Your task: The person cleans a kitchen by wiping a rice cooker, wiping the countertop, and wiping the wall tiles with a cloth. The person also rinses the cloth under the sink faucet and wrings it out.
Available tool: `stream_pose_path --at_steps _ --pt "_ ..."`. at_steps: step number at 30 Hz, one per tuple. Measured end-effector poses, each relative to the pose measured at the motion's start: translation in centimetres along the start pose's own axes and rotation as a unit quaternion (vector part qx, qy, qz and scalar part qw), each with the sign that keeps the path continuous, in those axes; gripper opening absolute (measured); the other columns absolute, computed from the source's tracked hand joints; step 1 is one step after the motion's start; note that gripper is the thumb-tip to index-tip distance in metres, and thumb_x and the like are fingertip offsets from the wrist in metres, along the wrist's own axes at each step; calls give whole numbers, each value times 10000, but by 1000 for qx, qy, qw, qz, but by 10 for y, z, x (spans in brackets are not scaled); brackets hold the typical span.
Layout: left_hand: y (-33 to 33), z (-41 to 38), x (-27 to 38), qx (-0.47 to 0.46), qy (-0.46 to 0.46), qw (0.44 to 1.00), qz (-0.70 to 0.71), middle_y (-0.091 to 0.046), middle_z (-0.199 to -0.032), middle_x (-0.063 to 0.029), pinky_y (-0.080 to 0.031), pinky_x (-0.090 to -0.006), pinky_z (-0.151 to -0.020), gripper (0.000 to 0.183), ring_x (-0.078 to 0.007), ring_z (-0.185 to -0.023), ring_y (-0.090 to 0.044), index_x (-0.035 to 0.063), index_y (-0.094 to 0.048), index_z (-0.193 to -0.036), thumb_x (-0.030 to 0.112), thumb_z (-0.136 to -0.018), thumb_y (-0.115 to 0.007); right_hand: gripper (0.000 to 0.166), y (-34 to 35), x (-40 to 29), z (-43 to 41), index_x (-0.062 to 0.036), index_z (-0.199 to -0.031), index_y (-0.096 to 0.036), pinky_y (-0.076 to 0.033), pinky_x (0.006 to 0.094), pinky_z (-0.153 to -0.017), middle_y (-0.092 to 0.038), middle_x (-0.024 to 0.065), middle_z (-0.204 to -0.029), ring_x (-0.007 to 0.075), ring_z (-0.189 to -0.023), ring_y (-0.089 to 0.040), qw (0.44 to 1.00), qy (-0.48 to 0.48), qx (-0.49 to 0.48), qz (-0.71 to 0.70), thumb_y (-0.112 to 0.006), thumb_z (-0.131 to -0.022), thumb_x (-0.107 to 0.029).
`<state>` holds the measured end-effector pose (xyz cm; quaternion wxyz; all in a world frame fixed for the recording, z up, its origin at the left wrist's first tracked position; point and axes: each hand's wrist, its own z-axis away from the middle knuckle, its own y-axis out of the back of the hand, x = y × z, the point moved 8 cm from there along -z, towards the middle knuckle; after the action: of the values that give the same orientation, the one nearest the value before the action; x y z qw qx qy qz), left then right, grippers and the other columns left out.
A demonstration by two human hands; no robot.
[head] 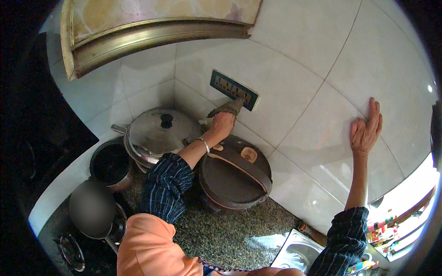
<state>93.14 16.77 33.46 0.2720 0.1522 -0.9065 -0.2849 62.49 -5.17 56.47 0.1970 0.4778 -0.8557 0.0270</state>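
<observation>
My left hand [222,126], with a bangle at the wrist, grips a crumpled grey-brown cloth [224,109]. The cloth touches the lower right part of a dark-framed electrical socket panel [222,84] on the wall and hides some of it. Below that hand stands a dark brown electric cooker [231,179] with a closed lid and a curved handle. Off to the right, my right hand [366,132] holds nothing. It is spread against the pale wall tiles [304,69], thumb apart from the fingers.
A lidded steel pot [148,129] and a dark-bottomed saucepan [112,165] stand left of the cooker. Lower left are a partly blurred pan and a gas burner [73,253]. A wall cabinet [159,34] overhangs. The granite counter [210,238] runs to a steel sink [291,243].
</observation>
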Motion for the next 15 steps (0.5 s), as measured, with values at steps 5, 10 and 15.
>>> stream_pose_path --at_steps 5,10,15 --pt "21 -20 3 72 -30 997 -3 -599 -897 -239 -480 -442 -682 216 -396 -794 -580 -22 -580 -1013 70 -848 -475 543 -4 -4 -1 -128 -1353 -368 -173 371 -1101 -381 14 -1402 169 -1327 -298 1000 -12 -5 -8 -432 -816 -180" --pt "11 1 1 75 7 997 6 -600 -777 -239 -474 -456 -641 172 -399 -710 -583 -23 -616 -811 99 -840 -498 599 -3 4 2 -141 -1359 -362 -177 373 -1104 -393 15 -1393 160 -1319 -311 1000 -15 -18 -9 -458 -768 -120" --pt "20 -7 21 21 -10 1000 -12 -595 -797 -250 -469 -470 -637 204 -411 -725 -584 -21 -613 -839 157 -850 -514 623 -7 6 0 -161 -1361 -358 -193 378 -1102 -398 6 -1388 153 -1310 -328 999 -25 -25 6 -456 -747 -114"
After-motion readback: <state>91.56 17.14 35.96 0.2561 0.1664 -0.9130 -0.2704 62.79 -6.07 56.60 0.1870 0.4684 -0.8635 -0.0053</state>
